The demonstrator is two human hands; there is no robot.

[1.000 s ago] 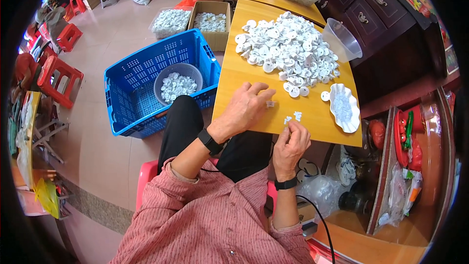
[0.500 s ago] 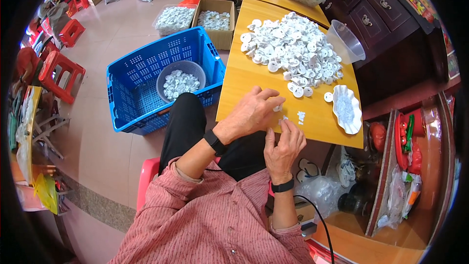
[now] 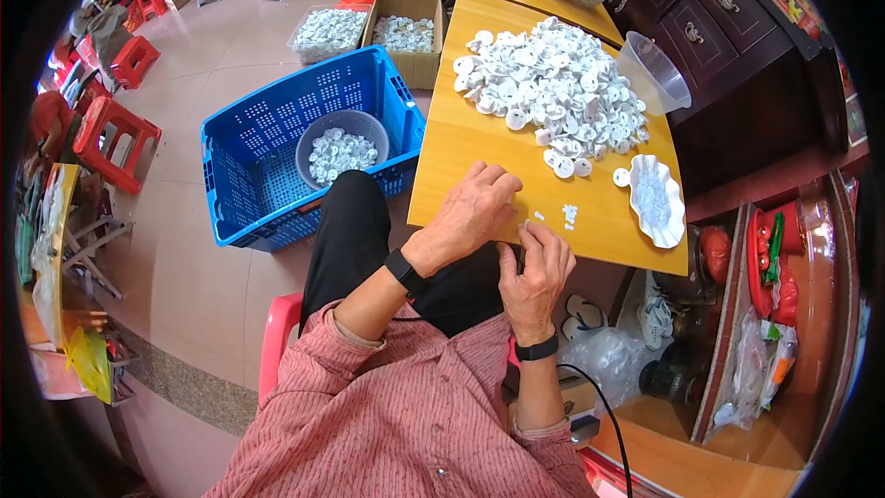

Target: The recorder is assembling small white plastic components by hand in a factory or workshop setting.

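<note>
Both my hands are at the near edge of the wooden table (image 3: 433, 194). My left hand (image 3: 468, 217) is closed, its fingers curled down; what they hold is hidden beneath them. Close beside it, my right hand (image 3: 536, 281) pinches a tiny pale piece at its fingertips, too small to make out well. Just beyond the fingers lie a few small white plastic bits (image 3: 571, 215). A large heap of white round plastic discs (image 3: 553, 83) covers the table further off. To the right stands a white wavy-edged dish (image 3: 670, 235) of small clear-looking pieces.
Left of the table, a blue crate (image 3: 263, 106) holds a grey basket (image 3: 304, 157) of white discs. Beyond it are a filled clear tub (image 3: 327, 34) and a cardboard box (image 3: 419, 69). A clear container (image 3: 656, 74) leans by the heap, near a dark cabinet (image 3: 701, 32).
My hands have shifted slightly left and toward me. The white disc seen under my left fingers is now out of sight. A small white bit shows uncovered on the table.
</note>
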